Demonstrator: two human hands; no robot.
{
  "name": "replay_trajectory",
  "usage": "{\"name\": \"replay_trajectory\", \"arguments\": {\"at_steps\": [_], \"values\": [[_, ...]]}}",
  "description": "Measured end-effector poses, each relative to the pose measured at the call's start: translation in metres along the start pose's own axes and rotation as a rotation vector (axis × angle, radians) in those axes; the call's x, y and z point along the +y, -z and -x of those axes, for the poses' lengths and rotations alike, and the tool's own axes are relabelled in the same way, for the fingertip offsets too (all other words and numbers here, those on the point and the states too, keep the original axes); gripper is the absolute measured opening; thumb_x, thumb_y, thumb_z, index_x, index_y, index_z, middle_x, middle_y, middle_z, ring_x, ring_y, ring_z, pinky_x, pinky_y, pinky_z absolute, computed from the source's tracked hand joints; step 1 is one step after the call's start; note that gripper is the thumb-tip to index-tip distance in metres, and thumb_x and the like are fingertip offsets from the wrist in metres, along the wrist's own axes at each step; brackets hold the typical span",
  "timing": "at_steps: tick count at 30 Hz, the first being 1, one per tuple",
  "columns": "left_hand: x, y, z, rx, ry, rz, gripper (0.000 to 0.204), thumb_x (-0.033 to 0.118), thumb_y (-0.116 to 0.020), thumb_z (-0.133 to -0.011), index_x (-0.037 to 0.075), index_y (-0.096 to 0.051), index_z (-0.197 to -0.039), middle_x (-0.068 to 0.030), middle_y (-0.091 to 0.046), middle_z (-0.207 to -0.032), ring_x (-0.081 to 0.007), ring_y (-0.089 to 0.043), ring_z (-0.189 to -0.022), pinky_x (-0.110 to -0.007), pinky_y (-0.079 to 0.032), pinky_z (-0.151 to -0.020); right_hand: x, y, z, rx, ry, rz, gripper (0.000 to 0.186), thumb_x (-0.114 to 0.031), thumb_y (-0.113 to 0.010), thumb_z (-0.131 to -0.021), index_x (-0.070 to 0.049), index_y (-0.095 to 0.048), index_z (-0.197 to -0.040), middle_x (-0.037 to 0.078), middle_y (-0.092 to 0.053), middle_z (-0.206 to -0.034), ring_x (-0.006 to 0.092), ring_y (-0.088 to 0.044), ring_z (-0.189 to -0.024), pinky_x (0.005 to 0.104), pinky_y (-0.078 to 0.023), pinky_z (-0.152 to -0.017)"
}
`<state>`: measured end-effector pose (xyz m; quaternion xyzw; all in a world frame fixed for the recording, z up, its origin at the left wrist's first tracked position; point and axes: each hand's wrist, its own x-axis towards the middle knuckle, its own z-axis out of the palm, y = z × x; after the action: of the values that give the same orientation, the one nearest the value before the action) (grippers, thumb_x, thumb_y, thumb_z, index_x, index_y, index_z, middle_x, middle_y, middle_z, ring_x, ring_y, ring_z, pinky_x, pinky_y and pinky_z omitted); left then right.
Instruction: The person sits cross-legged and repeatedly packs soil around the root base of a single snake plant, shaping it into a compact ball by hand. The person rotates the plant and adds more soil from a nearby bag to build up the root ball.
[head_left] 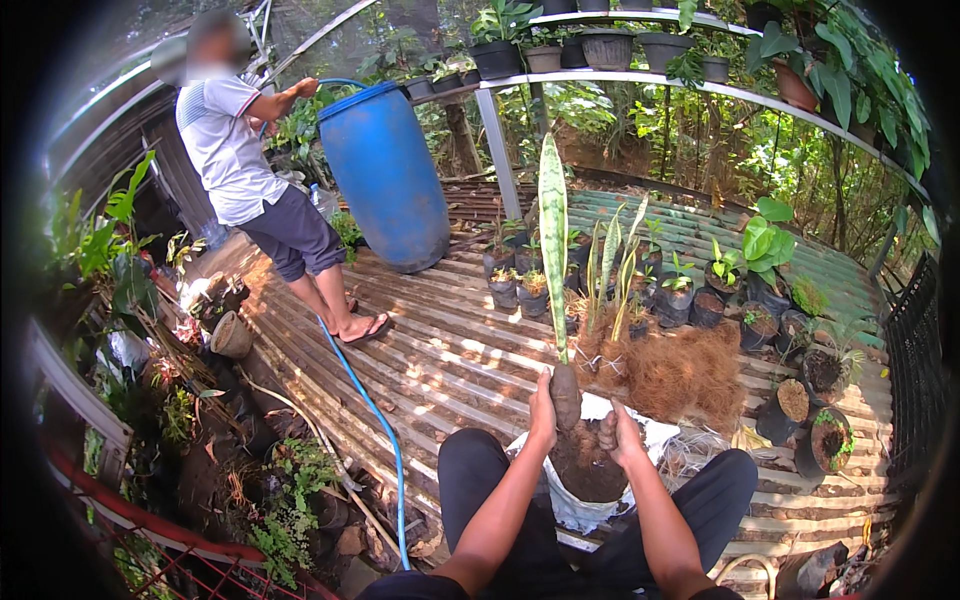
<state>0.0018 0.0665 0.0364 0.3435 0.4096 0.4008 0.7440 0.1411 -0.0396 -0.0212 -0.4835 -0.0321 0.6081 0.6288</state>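
Gripping the brown root clump [566, 398] of the snake plant [553, 240], the left hand [542, 412] might crumble it by squeezing unevenly; the right hand [622, 436] curls near soil [590, 478], contents unclear.

My plant's leaf [553, 235] is mottled light and dark green; its root clump [566, 395] is brown. My bag [656, 440] is white, its soil [598, 482] dark brown. My trousers [718, 500] are near-black. The fibre pile [690, 378] is reddish brown. Barrel [385, 180] and hose [374, 408] are blue. The co-worker's shirt [222, 150] is white and grey.
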Motion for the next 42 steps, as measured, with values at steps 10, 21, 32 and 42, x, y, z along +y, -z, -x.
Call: {"name": "replay_trajectory", "arguments": {"at_steps": [10,21,32,42], "values": [[-0.002,-0.01,0.001,0.015,-0.002,0.022,0.063,0.055,-0.045,-0.101,-0.003,-0.07,-0.104,-0.0115,-0.073,-0.087,-0.0193,-0.07,-0.075,-0.033,-0.056,-0.074,-0.019,0.006,0.007,-0.103,0.002,-0.07,0.037,-0.049,-0.061,-0.095,-0.012,-0.061,-0.096,0.008,-0.067,-0.091,0.0163,-0.052,-0.062,0.0294,-0.042,-0.053],[-0.011,-0.011,-0.005,-0.035,-0.022,-0.013,0.064,0.056,-0.043,-0.1,-0.002,-0.069,-0.107,-0.0123,-0.072,-0.089,-0.0204,-0.07,-0.077,-0.034,-0.055,-0.075,-0.017,0.003,0.007,0.008,0.007,-0.259,0.032,-0.044,-0.065,-0.096,-0.014,-0.058,-0.086,0.001,-0.059,-0.074,0.016,-0.057,-0.065,0.0237,-0.041,-0.047],[-0.011,-0.018,-0.002,-0.043,0.014,-0.01,0.062,0.055,-0.046,-0.101,-0.002,-0.071,-0.106,-0.0109,-0.073,-0.09,-0.0183,-0.069,-0.077,-0.031,-0.054,-0.075,-0.018,0.007,0.006,-0.066,0.005,-0.223,0.046,-0.045,-0.063,-0.097,-0.019,-0.04,-0.067,-0.003,-0.037,-0.056,0.0111,-0.032,-0.044,0.0264,-0.02,-0.039],[-0.008,-0.027,0.004,-0.032,0.01,-0.029,0.061,0.055,-0.044,-0.101,0.0,-0.07,-0.107,-0.0112,-0.073,-0.088,-0.0192,-0.07,-0.077,-0.032,-0.055,-0.074,-0.025,0.002,0.014,-0.091,0.073,-0.153,0.032,-0.042,-0.057,-0.1,-0.014,-0.053,-0.086,0.004,-0.055,-0.072,0.0155,-0.049,-0.054,0.0291,-0.037,-0.047]]}}
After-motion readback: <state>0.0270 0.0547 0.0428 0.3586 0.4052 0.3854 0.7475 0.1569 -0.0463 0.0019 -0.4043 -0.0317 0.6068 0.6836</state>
